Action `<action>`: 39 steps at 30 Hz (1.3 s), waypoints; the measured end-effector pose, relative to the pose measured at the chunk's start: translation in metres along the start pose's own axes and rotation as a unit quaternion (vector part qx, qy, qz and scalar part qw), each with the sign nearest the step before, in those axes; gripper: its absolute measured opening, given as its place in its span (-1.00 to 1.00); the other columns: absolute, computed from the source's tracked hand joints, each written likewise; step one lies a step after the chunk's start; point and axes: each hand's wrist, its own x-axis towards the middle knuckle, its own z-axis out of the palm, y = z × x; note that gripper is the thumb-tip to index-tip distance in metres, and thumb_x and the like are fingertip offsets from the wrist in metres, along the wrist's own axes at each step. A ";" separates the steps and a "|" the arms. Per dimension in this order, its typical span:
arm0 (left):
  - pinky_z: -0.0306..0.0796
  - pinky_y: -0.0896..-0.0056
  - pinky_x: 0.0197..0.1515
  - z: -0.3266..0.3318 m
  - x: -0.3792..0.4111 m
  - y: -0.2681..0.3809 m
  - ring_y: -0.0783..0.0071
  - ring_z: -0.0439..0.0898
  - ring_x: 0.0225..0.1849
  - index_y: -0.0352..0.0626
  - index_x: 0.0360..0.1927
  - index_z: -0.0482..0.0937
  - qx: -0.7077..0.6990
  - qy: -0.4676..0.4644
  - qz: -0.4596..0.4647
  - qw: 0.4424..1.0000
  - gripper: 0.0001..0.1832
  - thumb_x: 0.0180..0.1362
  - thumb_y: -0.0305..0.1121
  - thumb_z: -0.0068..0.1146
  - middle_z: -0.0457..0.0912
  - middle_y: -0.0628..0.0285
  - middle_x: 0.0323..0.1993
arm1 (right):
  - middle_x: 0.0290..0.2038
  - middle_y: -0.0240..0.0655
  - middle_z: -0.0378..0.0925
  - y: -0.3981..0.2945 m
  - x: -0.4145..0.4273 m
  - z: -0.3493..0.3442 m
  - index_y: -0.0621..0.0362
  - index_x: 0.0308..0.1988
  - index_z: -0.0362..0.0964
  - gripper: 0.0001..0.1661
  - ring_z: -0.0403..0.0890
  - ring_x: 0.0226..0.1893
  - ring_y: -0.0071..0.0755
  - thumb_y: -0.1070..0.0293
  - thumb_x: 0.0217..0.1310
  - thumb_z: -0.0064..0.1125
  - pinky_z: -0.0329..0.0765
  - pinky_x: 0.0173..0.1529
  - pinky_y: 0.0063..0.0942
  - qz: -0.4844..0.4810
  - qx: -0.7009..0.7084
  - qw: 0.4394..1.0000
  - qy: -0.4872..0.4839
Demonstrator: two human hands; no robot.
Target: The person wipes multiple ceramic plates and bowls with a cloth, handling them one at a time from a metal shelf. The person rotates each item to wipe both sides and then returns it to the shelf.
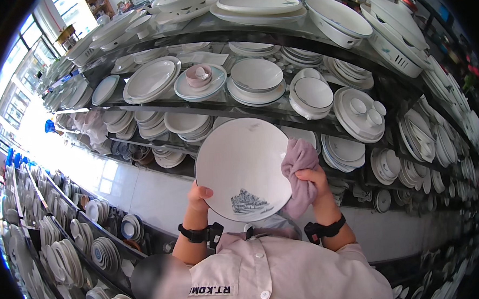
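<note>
A wide white ceramic bowl [240, 161] with a dark rim is held up before my chest, its inside turned towards me. A dark landscape drawing [248, 201] decorates its inner wall near the lower edge. My left hand [199, 196] grips the rim at the lower left, thumb over the inside. On the right, a bunched mauve cloth [299, 174] lies against the bowl's rim, and my right hand [313, 179] is closed around it. The fingers behind the bowl and cloth are hidden.
Ahead, a tiered display shelf [204, 106] bears stacked white plates and bowls, including a pink cup [198, 75] on a plate. Another rack [120, 273] of dishes stands at the lower left. Pale floor tiles [160, 194] show between them.
</note>
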 end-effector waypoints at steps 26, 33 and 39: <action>0.51 0.21 0.20 0.024 0.019 -0.043 0.20 0.63 0.12 -0.35 0.27 0.38 0.046 0.062 0.067 0.995 -0.19 -0.18 -0.41 0.30 0.60 0.09 0.11 | 0.13 -0.20 0.47 0.011 0.011 0.000 0.30 0.36 0.21 -0.14 0.52 0.13 -0.28 0.41 0.01 0.14 0.45 0.25 -0.38 -0.050 0.013 0.995 0.081; 0.61 0.19 0.11 0.008 0.017 -0.022 0.05 0.71 0.02 -0.47 0.26 0.41 -0.044 0.044 -0.004 0.998 -0.10 -0.37 -0.42 0.04 0.67 -0.07 0.03 | -0.21 0.01 0.52 -0.012 0.008 -0.016 0.38 0.21 0.28 -0.19 0.58 -0.37 -0.17 0.28 -0.06 0.22 0.56 -0.40 -0.38 0.005 0.150 0.983 -0.106; 0.64 0.17 0.11 0.003 0.019 -0.019 -0.06 0.74 -0.04 -0.54 0.24 0.45 -0.110 -0.008 -0.084 0.990 -0.11 -0.37 -0.40 0.03 0.69 -0.19 0.04 | -0.35 -0.11 0.52 0.002 0.009 -0.063 0.39 -0.09 0.39 -0.45 0.52 -0.50 -0.30 0.16 0.01 0.05 0.45 -0.52 -0.49 0.031 0.106 0.981 -0.156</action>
